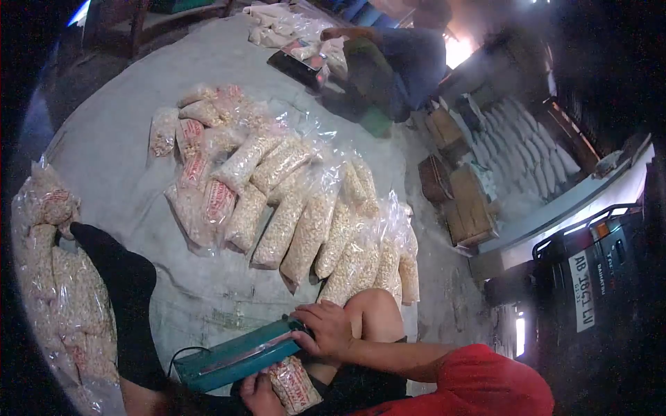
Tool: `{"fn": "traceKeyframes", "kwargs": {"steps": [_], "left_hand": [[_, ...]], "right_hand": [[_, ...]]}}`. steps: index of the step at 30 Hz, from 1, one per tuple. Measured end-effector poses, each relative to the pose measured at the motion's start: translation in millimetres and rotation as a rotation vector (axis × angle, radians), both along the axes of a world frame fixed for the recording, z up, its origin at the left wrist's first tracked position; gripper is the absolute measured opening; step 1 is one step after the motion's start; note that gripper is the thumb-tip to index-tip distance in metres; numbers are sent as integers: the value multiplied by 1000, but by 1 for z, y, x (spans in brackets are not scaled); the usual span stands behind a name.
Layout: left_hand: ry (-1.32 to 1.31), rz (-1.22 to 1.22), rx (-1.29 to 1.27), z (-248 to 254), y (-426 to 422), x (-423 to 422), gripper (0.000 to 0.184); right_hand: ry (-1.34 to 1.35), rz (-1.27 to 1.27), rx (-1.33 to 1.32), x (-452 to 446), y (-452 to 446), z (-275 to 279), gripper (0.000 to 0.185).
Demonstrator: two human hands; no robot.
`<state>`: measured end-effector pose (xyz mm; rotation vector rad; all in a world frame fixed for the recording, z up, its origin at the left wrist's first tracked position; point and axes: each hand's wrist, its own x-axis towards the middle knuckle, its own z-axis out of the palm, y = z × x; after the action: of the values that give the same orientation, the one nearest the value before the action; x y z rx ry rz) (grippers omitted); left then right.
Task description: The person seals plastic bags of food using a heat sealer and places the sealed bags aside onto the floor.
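Observation:
A long green heat sealer (236, 355) lies slanted across the person's lap, with a dark cord at its left end. My right hand (325, 330) is closed over the sealer's right end, its thumb along the near side. Below the sealer, my left hand (261, 396) grips the left side of a small clear bag (294, 385) with pale pieces inside and red print. The bag's top edge meets the sealer and is hidden there. Many filled clear bags (298, 208) lie in rows on the pale ground sheet beyond.
More filled bags (66, 298) are piled at the left, beside a dark-covered foot (114, 267). Another person (409, 59) sits at the top near bags and a dark box (295, 68). Brown boxes (468, 201), stacked pale bags (520, 149) and a dark vehicle (600, 277) stand right.

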<state>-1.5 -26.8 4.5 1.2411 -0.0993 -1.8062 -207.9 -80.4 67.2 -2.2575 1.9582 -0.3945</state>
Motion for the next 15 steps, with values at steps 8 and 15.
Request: {"fn": "traceKeyframes", "kwargs": {"steps": [8, 15], "left_hand": [[-15, -10, -2, -9, 15, 1, 10], [-67, -47, -100, -12, 13, 3, 18]], "right_hand": [[-12, -3, -59, 0, 4, -2, 44], [-18, -28, -114, 0, 17, -3, 44]]}}
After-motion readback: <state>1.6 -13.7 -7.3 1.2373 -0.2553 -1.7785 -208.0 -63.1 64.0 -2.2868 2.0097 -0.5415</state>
